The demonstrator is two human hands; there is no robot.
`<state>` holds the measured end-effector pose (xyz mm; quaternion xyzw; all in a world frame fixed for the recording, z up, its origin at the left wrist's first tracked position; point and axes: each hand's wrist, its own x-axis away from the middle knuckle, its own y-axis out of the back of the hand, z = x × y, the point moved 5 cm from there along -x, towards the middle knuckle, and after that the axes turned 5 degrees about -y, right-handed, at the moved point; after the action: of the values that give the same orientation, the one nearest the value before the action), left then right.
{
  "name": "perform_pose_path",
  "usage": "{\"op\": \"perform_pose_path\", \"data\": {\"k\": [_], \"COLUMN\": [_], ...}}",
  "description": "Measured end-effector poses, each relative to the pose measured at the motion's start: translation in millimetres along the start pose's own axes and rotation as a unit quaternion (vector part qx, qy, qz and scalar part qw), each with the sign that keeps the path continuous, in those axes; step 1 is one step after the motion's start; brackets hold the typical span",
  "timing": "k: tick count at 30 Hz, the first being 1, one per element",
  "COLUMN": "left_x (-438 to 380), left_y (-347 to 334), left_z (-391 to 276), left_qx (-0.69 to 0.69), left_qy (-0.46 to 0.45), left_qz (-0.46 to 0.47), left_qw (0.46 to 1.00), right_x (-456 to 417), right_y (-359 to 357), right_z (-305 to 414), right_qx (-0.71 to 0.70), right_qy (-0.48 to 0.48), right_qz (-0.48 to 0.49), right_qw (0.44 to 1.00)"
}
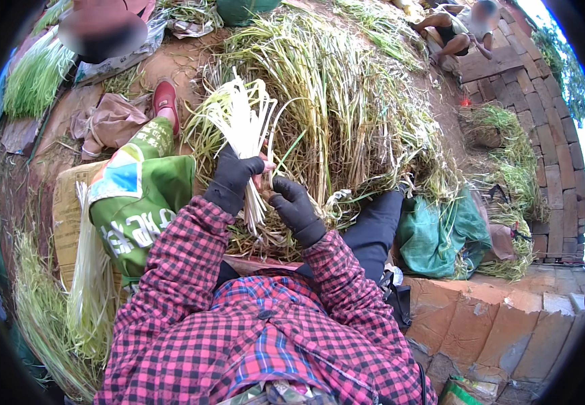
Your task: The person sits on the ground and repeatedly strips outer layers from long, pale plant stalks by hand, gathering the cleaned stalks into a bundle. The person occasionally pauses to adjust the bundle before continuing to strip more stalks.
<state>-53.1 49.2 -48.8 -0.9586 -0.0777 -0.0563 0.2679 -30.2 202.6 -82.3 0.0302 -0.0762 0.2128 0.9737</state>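
My left hand, in a dark fingerless glove, is closed around a bundle of pale, whitish plant stalks; their tops fan out above the fist and their ends hang below it. Close beside it on the right, my right hand, gloved the same way, has its fingers bent at a thin pale stalk and a green blade. Whether it grips them I cannot tell. Behind both hands lies a large heap of long green and yellowish stalks, reaching down between my legs.
A green printed cloth covers my left leg. More pale stalks lie beside a cardboard piece. At right are a green mesh sack and a brick wall. One person squats at upper right; another is at upper left.
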Motion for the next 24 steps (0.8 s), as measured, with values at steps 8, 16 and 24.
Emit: {"op": "perform_pose_path", "data": {"k": [8, 16, 24], "left_x": [-5.7, -7.7, -6.6], "left_y": [33.7, 47.5, 20.3], "left_z": [-29.9, -48.1, -14.4], "left_qx": [0.093, 0.176, 0.130], "left_qy": [-0.063, -0.064, 0.016], "left_qz": [-0.115, -0.127, -0.057], "left_qw": [0.987, 0.974, 0.990], "right_x": [35.0, 76.0, 17.9], "right_y": [90.8, 266.6, 12.0], "right_z": [-46.6, -48.4, 18.3], "right_qx": [0.161, 0.314, 0.259], "right_qy": [-0.159, -0.240, 0.029], "right_qz": [-0.050, -0.337, 0.066], "right_qw": [0.973, 0.854, 0.963]}}
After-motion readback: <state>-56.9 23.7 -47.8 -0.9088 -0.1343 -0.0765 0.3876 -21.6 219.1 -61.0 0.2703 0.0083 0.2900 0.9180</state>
